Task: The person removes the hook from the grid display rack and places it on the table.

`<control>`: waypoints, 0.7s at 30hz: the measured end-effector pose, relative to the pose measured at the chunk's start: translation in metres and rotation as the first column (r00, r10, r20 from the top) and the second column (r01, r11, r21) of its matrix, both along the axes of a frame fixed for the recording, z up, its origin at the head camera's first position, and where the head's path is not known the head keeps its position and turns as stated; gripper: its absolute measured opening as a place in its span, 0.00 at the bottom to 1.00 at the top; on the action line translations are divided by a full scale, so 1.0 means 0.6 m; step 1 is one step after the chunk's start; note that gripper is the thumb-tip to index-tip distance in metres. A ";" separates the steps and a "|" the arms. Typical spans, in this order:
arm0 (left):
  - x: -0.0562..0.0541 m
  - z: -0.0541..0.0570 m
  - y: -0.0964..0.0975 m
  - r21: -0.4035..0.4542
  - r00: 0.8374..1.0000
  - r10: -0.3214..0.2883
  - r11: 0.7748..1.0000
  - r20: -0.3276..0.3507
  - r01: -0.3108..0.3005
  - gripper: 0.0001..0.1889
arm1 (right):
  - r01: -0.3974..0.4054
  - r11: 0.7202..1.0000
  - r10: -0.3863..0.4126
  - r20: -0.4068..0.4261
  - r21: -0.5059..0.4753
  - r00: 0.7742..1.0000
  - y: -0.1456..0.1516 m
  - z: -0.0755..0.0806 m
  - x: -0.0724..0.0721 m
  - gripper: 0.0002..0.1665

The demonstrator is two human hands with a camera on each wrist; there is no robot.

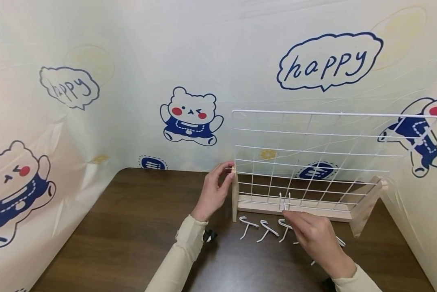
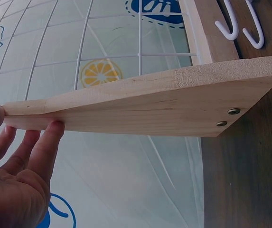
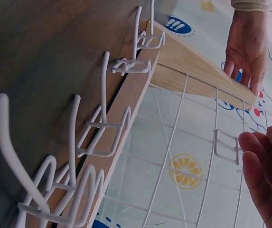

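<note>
My left hand (image 1: 214,191) grips the upper end of the left wooden side panel (image 2: 126,111) of a rack, thumb on one face and fingertips on the other. Between the side panels stands a white wire grid (image 1: 309,154). In front of its lower part, my right hand (image 1: 318,239) pinches a white wire hook (image 1: 285,202). Seen from the right wrist, the hook's square back (image 3: 226,146) is close to the grid wires; whether it touches them I cannot tell. Its far end is hidden by the fingers.
Several more white wire hooks (image 1: 248,225) lie in a row on the dark wooden table (image 1: 130,227), before the rack's wooden base bar (image 1: 313,207). The right hand partly covers some. Behind hangs a pale curtain (image 1: 130,81) printed with cartoon bears.
</note>
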State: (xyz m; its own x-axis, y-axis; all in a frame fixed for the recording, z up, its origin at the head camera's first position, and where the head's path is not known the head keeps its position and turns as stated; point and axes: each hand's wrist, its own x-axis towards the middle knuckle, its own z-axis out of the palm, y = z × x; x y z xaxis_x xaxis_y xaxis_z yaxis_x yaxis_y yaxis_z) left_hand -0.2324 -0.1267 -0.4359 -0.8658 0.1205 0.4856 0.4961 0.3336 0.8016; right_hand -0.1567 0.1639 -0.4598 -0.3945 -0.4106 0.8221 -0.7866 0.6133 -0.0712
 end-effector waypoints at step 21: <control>-0.001 0.001 -0.002 -0.013 1.000 -0.005 1.000 -0.001 0.005 0.18 | -0.002 1.000 0.003 -0.066 0.009 0.998 0.031 -0.015 0.018 0.27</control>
